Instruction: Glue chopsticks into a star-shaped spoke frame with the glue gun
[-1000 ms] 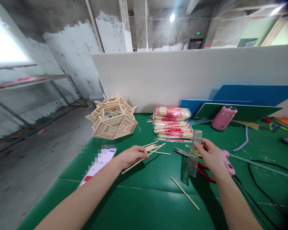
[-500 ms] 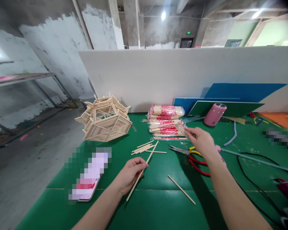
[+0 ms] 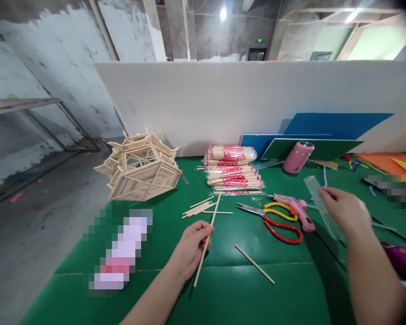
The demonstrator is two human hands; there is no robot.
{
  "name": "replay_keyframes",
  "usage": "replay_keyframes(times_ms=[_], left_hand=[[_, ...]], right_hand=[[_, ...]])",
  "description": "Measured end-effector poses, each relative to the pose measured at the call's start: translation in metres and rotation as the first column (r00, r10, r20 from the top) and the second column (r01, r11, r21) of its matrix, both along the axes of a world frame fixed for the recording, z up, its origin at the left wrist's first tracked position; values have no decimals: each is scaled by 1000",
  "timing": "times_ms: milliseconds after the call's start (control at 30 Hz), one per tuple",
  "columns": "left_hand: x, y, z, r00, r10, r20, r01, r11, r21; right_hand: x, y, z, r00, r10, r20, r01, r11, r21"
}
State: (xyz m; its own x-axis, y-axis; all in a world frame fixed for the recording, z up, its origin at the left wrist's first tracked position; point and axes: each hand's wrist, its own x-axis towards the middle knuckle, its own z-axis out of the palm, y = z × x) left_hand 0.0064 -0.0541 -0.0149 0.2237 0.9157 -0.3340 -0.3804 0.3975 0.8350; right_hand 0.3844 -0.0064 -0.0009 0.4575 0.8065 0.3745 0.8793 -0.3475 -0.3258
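My left hand (image 3: 195,248) is closed around a pale wooden chopstick (image 3: 215,215), which slants up and away over the green table. At the right, my right hand (image 3: 347,210) pinches a long, clear plastic wrapper (image 3: 320,203). Cut stick pieces (image 3: 200,208) lie in a small group beyond my left hand. One more loose stick (image 3: 255,264) rests between my hands. Scissors (image 3: 277,216) with red and yellow handles lie partly spread, beside a pink glue gun (image 3: 299,207). Behind them are chopsticks in red-printed clear wrappers (image 3: 235,177).
An openwork stick structure (image 3: 145,174) stands at the back left, behind a blurred phone (image 3: 122,253). A pink bottle (image 3: 297,158) stands before green and blue boards (image 3: 334,124). A purple object (image 3: 401,259) and a dark cable lie at the right. A white panel (image 3: 189,99) closes the back.
My right hand has moved right, away from the wrapped chopsticks, carrying the clear wrapper and uncovering the glue gun. My left hand keeps the chopstick, now held slightly steeper. The view has shifted slightly.
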Motion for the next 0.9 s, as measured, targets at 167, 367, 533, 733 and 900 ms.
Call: replay_keyframes(times_ms=[167, 367, 533, 733, 900], left_hand=[[1, 1, -2, 1000, -21, 7, 21, 1000, 8], [-2, 4, 0, 996, -79, -48, 80, 997, 13], [-8, 8, 12, 921, -263, -288, 271, 963, -11], [-3, 14, 23, 708, -359, -608, 484, 874, 47], [-1, 14, 25, 575, -403, -712, 609, 792, 44]], right_hand=[[50, -17, -52, 991, -82, -105, 67, 988, -138], [30, -32, -58, 957, -234, -173, 161, 921, -355], [-43, -44, -25, 988, -30, -149, 35, 999, 32], [-167, -67, -5, 625, 779, -54, -760, 623, 186], [-205, -73, -4, 492, 870, -33, -870, 493, 13]])
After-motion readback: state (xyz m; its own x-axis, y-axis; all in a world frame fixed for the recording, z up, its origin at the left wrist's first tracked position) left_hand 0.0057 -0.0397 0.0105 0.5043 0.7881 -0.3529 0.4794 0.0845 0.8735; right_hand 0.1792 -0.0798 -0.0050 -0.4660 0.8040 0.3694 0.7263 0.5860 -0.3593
